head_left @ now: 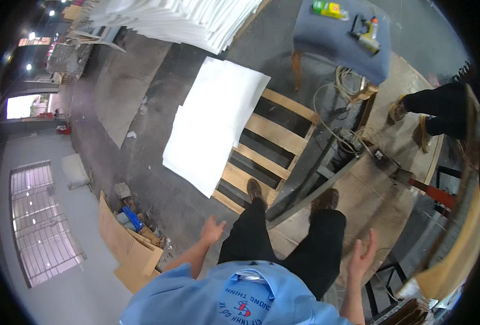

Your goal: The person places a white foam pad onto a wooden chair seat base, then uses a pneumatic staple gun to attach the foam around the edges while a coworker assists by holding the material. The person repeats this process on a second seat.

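My left hand (213, 229) hangs beside my left thigh, holding nothing, its fingers loosely apart. On the other side, my right hand (362, 254) is raised with its fingers spread and nothing in it. Neither hand touches anything. In front of my feet, large thin white sheets (213, 119) lie overlapping across the left part of a slatted wooden pallet (278, 131). One of my shoes is at the pallet's near edge; the other is on a brown board (353, 200).
A tall stack of white sheets (180, 21) stands ahead. A blue padded stool (326, 46) carries a nail gun (369, 37) and a green-yellow packet (330, 9). Coiled hose (348, 81) lies beneath. Another person's legs (435, 108) are at right; cardboard (123, 233) leans at left.
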Available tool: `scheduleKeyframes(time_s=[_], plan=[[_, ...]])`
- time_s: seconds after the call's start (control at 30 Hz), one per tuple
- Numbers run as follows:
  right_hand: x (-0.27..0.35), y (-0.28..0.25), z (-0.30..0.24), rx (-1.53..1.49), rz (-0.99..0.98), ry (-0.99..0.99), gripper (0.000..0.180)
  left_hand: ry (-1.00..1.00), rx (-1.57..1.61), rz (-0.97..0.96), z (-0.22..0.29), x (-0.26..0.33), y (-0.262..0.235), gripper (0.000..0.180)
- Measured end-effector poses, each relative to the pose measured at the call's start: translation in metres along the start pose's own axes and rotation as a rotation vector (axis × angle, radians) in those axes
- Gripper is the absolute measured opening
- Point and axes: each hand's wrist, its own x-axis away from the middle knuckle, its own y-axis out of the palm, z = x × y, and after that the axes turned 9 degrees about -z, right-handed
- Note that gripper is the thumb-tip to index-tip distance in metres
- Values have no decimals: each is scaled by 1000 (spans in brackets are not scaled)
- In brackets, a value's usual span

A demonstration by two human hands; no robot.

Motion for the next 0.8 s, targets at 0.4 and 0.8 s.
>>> scheduleKeyframes(time_s=[0.4, 0.8], plan=[[49, 68, 209, -163, -665, 1773, 62, 142, -34, -30, 117, -380, 273, 121], [75, 44, 260, -1493, -497, 2488, 65, 133, 731, 452, 47, -611, 278, 75]])
